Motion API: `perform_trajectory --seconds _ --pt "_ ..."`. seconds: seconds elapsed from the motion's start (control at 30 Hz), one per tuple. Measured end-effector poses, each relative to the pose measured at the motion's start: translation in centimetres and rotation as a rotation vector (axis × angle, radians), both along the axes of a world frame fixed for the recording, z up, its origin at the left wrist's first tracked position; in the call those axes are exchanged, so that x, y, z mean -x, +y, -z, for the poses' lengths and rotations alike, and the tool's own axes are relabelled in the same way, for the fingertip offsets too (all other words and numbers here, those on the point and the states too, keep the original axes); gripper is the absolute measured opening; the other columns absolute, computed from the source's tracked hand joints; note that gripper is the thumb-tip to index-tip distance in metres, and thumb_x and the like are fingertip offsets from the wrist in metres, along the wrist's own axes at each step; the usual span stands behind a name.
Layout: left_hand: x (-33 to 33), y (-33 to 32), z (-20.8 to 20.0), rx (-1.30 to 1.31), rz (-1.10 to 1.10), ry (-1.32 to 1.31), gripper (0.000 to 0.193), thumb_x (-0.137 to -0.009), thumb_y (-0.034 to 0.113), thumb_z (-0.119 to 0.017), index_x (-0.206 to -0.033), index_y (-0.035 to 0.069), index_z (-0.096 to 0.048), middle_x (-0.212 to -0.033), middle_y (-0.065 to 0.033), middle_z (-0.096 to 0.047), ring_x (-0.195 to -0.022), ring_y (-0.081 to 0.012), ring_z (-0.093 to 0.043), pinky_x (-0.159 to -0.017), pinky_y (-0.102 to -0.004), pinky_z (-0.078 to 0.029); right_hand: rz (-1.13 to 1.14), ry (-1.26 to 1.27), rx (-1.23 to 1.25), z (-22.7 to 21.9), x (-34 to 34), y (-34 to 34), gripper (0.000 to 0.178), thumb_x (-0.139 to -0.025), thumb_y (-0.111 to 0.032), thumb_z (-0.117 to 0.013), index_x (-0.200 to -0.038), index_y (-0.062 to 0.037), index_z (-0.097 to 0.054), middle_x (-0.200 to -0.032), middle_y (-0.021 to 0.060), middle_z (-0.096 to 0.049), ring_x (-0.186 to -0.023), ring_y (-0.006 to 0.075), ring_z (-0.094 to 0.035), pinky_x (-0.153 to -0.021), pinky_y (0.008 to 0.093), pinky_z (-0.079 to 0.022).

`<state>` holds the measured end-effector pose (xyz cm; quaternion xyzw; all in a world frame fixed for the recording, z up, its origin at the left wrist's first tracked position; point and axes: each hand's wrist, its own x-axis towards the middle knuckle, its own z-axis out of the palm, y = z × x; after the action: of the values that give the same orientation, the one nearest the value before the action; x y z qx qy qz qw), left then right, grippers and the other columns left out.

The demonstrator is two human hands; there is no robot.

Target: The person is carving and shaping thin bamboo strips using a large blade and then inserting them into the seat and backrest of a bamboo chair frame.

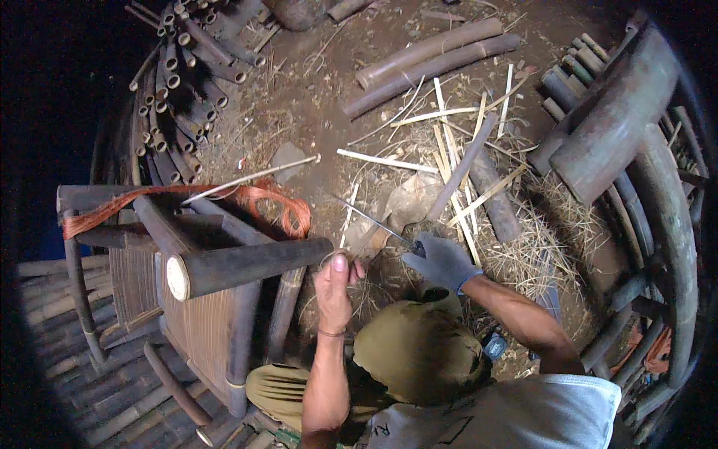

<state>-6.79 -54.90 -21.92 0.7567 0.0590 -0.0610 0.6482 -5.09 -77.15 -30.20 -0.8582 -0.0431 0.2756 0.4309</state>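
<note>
Head view: gloved right hand closed round a thin blade-like tool, glove presumably shielding skin. Bare left hand, thumb up, at the near end of bamboo frame, left; cannot tell whether it grips, perhaps steadying.

Bamboo workshop: stacked poles, pale split strips, shavings strewn across earthen floor.

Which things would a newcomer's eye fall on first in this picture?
Probably the bright orange cord draped over the dark bamboo frame at left. Next may come the gloved right hand near the centre, gripping a long thin tool, then the pale strips scattered on the ground beyond.
</note>
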Motion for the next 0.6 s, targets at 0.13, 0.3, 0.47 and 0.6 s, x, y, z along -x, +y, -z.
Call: perform_trajectory --seconds 0.13,0.3,0.47,0.6 --pt "0.5 -1.4 -0.8 0.015 -0.095 -0.002 0.056 -0.103 0.051 -0.043 -0.085 0.001 -0.061 -0.077 -0.0028 -0.057 -0.069 -0.0097 -0.045 -0.063 -0.0258 -0.034 0.046 -0.146 -0.199 -1.1 0.7 3.0 0.046 -0.090 -0.046 -0.061 -0.103 -0.0019 -0.058 -0.084 0.0227 -0.068 -0.081 0.0422 -0.068 -0.076 0.0493 -0.053" --pt "0.2 -1.9 -1.2 -0.013 -0.100 0.005 0.055 -0.103 0.051 -0.044 -0.085 0.002 -0.061 -0.074 -0.0010 -0.053 -0.068 -0.0097 -0.043 -0.063 -0.0257 -0.034 -0.011 0.008 0.044 2.5 -3.5 2.5 0.038 -0.089 -0.039 -0.066 -0.096 -0.0023 -0.064 -0.088 0.0237 -0.067 -0.083 0.0376 -0.068 -0.074 0.0464 -0.053" --pt "0.3 -1.5 -1.0 -0.064 -0.071 0.017 0.056 -0.103 0.052 -0.043 -0.082 0.002 -0.059 -0.073 -0.0017 -0.051 -0.067 -0.0100 -0.041 -0.062 -0.0267 -0.033 0.095 -0.151 -0.140 3.2 -2.7 3.1 0.039 -0.087 -0.040 -0.066 -0.091 -0.0021 -0.064 -0.077 0.0228 -0.067 -0.074 0.0402 -0.068 -0.068 0.0490 -0.053" --pt "0.5 -1.4 -0.4 -0.031 -0.071 -0.048 0.056 -0.102 0.051 -0.044 -0.080 0.001 -0.058 -0.073 -0.0018 -0.051 -0.066 -0.0099 -0.041 -0.062 -0.0271 -0.033 -0.006 -0.316 -0.131 0.4 -2.2 3.4 0.039 -0.090 -0.041 -0.063 -0.091 -0.0027 -0.063 -0.074 0.0204 -0.066 -0.070 0.0403 -0.067 -0.066 0.0494 -0.053"
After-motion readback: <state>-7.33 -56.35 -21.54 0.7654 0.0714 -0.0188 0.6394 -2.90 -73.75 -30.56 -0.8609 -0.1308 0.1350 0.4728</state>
